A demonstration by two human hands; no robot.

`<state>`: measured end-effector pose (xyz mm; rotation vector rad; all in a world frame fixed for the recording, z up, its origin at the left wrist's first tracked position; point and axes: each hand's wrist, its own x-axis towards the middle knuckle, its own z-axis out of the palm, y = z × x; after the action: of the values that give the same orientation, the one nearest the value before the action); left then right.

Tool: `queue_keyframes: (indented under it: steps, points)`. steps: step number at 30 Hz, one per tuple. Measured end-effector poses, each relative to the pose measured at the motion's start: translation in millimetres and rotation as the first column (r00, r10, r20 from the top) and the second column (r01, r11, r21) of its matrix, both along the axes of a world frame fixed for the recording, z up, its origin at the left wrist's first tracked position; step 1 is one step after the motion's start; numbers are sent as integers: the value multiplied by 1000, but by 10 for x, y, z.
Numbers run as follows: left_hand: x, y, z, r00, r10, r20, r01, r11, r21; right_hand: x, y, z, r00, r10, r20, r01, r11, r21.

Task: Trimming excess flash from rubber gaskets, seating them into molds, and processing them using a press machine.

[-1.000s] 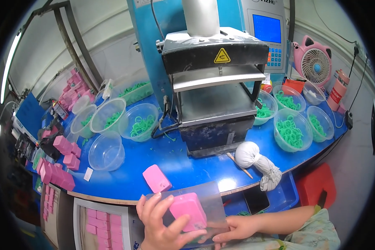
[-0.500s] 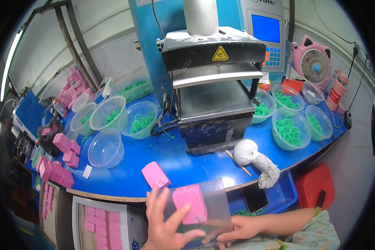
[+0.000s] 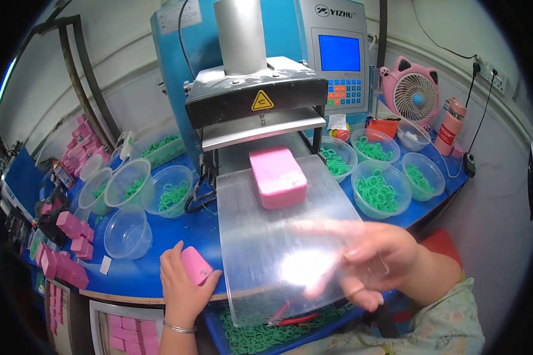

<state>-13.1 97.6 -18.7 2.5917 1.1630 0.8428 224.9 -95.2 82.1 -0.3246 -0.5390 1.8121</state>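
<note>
Blur over right hand [image 3: 385, 251], grip on sheet [image 3: 251, 239] uncertain, left hand [image 3: 182, 289] around pink block [image 3: 195, 265].

The left forearm [image 3: 177, 342] is extending up from the lower edge, its wrist [image 3: 179, 319] lying nearly straight. The left hand [image 3: 186, 281] is gripping low, fingers curving along one side and the thumb opposing them. The right forearm [image 3: 437, 269] is slanting in from the lower right; the right hand [image 3: 370, 260] is spreading blurred fingers leftward, some bending downward, their grip hard to read.
</note>
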Motion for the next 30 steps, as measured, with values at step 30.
queue_keyframes:
  steps: [30]
  points:
    - [45,-41,-11,999,-10,-37,12,999,36,111,662,-77,466,-577,671,649,738,184]
